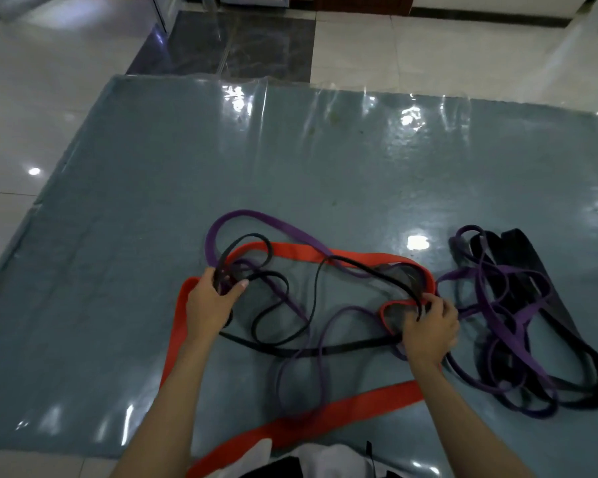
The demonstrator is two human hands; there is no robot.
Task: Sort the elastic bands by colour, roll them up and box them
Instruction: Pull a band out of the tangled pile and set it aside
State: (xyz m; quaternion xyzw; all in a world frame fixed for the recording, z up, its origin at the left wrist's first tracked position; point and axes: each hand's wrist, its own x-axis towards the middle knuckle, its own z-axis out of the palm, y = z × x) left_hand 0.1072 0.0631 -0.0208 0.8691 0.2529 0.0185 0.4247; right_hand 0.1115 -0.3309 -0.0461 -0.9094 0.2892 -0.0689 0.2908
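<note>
A tangle of elastic bands lies on a blue-grey mat [290, 160]. A wide red band [301, 251] loops round the whole tangle. A thin black band [311, 350] and thin purple bands [256, 217] cross inside it. My left hand [209, 303] grips a bunch of black and purple loops at the tangle's left side. My right hand [430, 331] pinches black and red strands at its right side. A second heap of purple and wide black bands [518, 305] lies further right. No box is in view.
The mat is covered with shiny clear plastic and lies on a glossy tiled floor [32, 132]. A dark marble floor panel [228, 43] lies beyond the mat's far edge. White and dark clothing [325, 460] shows at the bottom edge.
</note>
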